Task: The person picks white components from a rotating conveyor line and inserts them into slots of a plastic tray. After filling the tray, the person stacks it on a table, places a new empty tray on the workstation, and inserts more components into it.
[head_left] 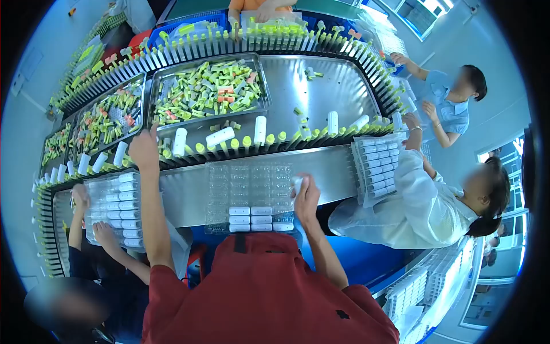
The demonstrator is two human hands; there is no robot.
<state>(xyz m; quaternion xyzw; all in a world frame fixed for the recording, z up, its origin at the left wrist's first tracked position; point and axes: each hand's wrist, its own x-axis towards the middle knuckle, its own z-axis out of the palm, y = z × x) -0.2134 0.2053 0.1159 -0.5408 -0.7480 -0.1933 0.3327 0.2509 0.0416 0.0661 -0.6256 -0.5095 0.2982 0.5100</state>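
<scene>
My left hand reaches over the near edge of the moving-peg line, above the yellow-green tipped pegs. Its fingers are drawn together; whatever they hold, if anything, is hidden. A white plastic casing stands on a peg to its right, another white casing to its left. My right hand is closed on a small white casing, at the right edge of a clear blister tray. Several white casings lie in rows in the tray's near part.
Metal trays inside the peg loop hold heaped yellow-green and orange pieces. A person at left handles a filled tray. A person in white at right works by stacked trays. More people stand across the line.
</scene>
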